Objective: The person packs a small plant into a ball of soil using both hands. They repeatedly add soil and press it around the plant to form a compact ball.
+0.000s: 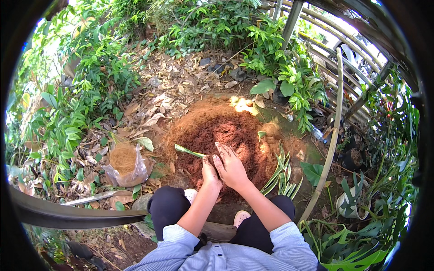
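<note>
My left hand (211, 174) grips the base of a snake plant leaf (188, 150), a green strip with pale edges pointing up and left. Right beside it, my right hand (231, 167) stretches its soil-covered fingers forward, and I see nothing held in it. Both hands are over a mound of dark red-brown, crumbly growing medium (223, 132), which looks like coco peat. Lighter brown fibre (184, 123) rings the mound's far and left sides. Several more variegated snake plant leaves (283, 172) lie on the ground to the right of the mound.
A clear plastic bag (138, 166) of brown fibre stands at left. Dry leaves (162, 98) cover the ground beyond. At right are a leaning wooden pole (331, 145), a plastic bottle (318, 134) and a white pot (352, 201). A curved metal bar (78, 216) crosses the lower left.
</note>
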Demonstrator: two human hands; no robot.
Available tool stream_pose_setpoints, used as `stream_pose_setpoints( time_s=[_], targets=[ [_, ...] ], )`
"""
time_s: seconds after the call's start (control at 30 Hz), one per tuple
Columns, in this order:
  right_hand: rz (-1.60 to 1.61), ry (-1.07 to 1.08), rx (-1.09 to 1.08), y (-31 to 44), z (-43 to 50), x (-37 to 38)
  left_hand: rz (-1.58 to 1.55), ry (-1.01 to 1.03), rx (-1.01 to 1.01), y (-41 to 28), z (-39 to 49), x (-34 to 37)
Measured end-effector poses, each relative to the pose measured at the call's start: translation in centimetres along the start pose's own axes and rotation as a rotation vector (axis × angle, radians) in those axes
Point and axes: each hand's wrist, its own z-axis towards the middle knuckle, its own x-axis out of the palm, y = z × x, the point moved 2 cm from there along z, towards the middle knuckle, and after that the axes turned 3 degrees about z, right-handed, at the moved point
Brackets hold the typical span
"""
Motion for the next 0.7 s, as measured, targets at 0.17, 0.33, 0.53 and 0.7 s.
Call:
stream_pose_setpoints(
  time_s=[0.17,0.33,0.53,0.7],
  targets=[
    [1.052,-0.024,0.258,-2.2,1.4,-1.3,-0.035,0.088,-0.049,-1.0,-0.9,1.2],
    [1.214,-0.157,0.322,-3.3,1.4,-2.0,-0.050,0.128,-0.078,-0.9,-1.0,1.3],
    [0.851,-0.095,0.136,-1.9,0.8,-1.7,-0.056,0.165,-0.146,-0.6,-1.1,1.5],
    [0.644,-0.139,-0.002,-1.0,0.7,-2.3,-0.066,0.199,-0.142,-0.8,-1.3,1.6]
  ],
)
